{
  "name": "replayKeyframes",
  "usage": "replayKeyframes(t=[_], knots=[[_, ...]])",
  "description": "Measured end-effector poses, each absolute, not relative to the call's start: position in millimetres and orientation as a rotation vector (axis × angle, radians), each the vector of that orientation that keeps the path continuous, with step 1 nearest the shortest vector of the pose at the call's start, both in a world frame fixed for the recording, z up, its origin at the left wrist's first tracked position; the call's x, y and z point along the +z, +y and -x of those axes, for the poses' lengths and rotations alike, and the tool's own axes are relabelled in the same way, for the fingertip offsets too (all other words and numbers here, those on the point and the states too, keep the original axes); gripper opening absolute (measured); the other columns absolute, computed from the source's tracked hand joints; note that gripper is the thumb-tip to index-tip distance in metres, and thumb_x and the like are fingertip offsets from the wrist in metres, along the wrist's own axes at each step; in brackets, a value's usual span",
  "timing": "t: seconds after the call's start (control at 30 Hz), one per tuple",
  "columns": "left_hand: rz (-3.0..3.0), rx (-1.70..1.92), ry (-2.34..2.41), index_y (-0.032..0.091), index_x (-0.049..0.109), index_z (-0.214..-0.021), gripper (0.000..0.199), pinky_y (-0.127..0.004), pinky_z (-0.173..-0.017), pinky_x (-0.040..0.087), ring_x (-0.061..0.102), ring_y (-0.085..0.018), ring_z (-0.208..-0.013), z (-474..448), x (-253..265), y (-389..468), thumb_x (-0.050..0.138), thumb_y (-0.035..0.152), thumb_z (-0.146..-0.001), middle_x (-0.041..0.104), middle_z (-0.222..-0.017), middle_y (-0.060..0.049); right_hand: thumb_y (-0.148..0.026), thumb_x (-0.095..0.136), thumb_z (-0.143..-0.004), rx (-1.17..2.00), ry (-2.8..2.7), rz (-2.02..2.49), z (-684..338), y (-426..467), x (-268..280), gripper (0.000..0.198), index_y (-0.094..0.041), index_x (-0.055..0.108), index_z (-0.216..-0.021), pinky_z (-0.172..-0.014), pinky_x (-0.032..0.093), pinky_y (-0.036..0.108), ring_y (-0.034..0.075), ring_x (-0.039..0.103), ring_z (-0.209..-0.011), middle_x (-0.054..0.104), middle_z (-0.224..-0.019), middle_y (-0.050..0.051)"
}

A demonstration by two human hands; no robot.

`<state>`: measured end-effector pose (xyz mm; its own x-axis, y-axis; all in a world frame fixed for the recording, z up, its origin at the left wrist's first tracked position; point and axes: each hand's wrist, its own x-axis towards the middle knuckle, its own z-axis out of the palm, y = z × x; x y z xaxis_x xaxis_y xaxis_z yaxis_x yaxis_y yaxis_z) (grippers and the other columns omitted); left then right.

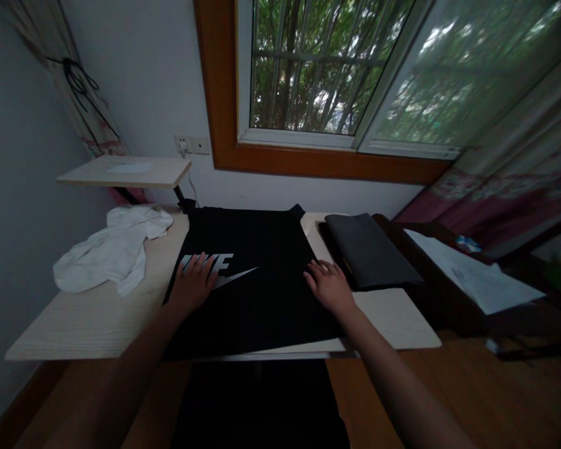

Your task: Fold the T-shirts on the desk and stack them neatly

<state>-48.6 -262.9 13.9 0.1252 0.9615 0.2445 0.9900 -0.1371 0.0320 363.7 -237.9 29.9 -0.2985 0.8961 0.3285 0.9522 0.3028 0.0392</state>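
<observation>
A black T-shirt (266, 312) with a pale logo lies spread flat over the middle of the light wooden desk (98, 324). My left hand (194, 284) rests on its left part, over the printed letters, with fingers spread. At the shirt's right edge lies my right hand (328, 284), fingers apart and slightly bent, touching the cloth. Neither hand grips anything that I can see. Part of the lettering is hidden under my left hand.
A crumpled white cloth (115, 246) lies on the left, in front of a raised shelf (121, 169). Right of the shirt is a dark grey folder (371, 249). A dark side table holding paper (472, 271) stands farther right. Behind the desk are a wall and window.
</observation>
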Motion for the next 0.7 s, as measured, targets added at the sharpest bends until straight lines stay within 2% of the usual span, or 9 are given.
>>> replayKeyframes(t=[0.13,0.23,0.33,0.4,0.47,0.5,0.57,0.63,0.7], knots=[[2.315,-0.254,-1.936,0.026,0.042,-0.155,0.057,-0.059,-0.119,0.030,0.033,-0.035,-0.152,50.4,17.6,-285.0,0.041,0.046,-0.102,0.038,-0.164,-0.012,-0.042,0.039,-0.107,-0.394,-2.351,1.713,-367.3,-245.2,49.8,0.049,-0.016,0.079,-0.097,-0.104,0.041,0.043,0.029,0.065,-0.106,0.078,-0.095,0.015],[2.388,-0.141,-1.946,0.027,0.050,-0.150,0.054,-0.056,-0.110,0.043,0.043,-0.037,-0.146,54.1,31.3,-298.4,0.045,0.049,-0.100,0.044,-0.161,-0.013,-0.042,0.038,-0.106,-0.430,-2.383,1.761,-367.1,-245.8,59.9,0.054,-0.016,0.078,-0.082,-0.091,0.044,0.040,0.027,0.066,-0.091,0.075,-0.081,0.015],[2.454,-0.033,-1.989,0.027,0.063,-0.137,0.048,-0.049,-0.093,0.053,0.062,-0.036,-0.126,56.1,57.1,-305.3,0.044,0.052,-0.100,0.062,-0.143,-0.016,-0.042,0.037,-0.106,-0.424,-2.427,1.806,-364.5,-242.3,65.0,0.054,-0.016,0.078,-0.082,-0.081,0.044,0.037,0.025,0.067,-0.081,0.074,-0.079,0.015],[2.406,0.022,-2.127,0.026,0.070,-0.125,0.051,-0.045,-0.080,0.055,0.073,-0.034,-0.100,55.6,74.5,-303.1,0.039,0.058,-0.100,0.076,-0.113,-0.015,-0.043,0.036,-0.107,-0.385,-2.443,1.824,-360.8,-237.2,67.0,0.054,-0.017,0.077,-0.084,-0.077,0.044,0.035,0.024,0.068,-0.077,0.074,-0.079,0.014],[2.341,0.010,-2.200,0.024,0.072,-0.119,0.052,-0.044,-0.076,0.055,0.074,-0.031,-0.087,54.0,84.9,-293.8,0.038,0.059,-0.100,0.078,-0.099,-0.013,-0.043,0.036,-0.107,-0.326,-2.428,1.793,-354.4,-229.3,67.9,0.050,-0.019,0.078,-0.093,-0.078,0.045,0.034,0.024,0.069,-0.083,0.075,-0.087,0.013],[2.329,-0.040,-2.181,0.024,0.071,-0.120,0.050,-0.044,-0.079,0.056,0.074,-0.031,-0.090,52.9,86.2,-286.3,0.039,0.056,-0.100,0.078,-0.103,-0.012,-0.042,0.036,-0.107,-0.291,-2.413,1.757,-350.1,-224.1,67.8,0.047,-0.019,0.077,-0.100,-0.081,0.046,0.033,0.025,0.069,-0.089,0.076,-0.094,0.013],[2.339,-0.206,-2.062,0.023,0.069,-0.126,0.044,-0.043,-0.093,0.054,0.070,-0.029,-0.111,50.5,80.7,-266.4,0.042,0.047,-0.101,0.073,-0.126,-0.011,-0.039,0.036,-0.107,-0.209,-2.387,1.662,-339.2,-211.8,65.6,0.043,-0.021,0.074,-0.118,-0.092,0.048,0.033,0.024,0.068,-0.105,0.075,-0.113,0.012],[2.337,-0.376,-1.951,0.018,0.064,-0.136,0.046,-0.041,-0.113,0.044,0.056,-0.027,-0.135,48.0,67.2,-242.6,0.042,0.039,-0.101,0.060,-0.147,-0.012,-0.037,0.035,-0.107,-0.133,-2.370,1.571,-326.9,-197.9,59.9,0.044,-0.020,0.067,-0.134,-0.105,0.045,0.034,0.024,0.063,-0.122,0.068,-0.134,0.011],[2.356,-0.414,-1.916,0.013,0.060,-0.141,0.049,-0.041,-0.121,0.036,0.045,-0.027,-0.146,46.0,50.8,-219.7,0.043,0.036,-0.100,0.053,-0.153,-0.014,-0.040,0.036,-0.107,-0.079,-2.366,1.518,-315.5,-184.9,51.0,0.049,-0.018,0.059,-0.145,-0.114,0.041,0.039,0.025,0.055,-0.135,0.059,-0.147,0.012]])
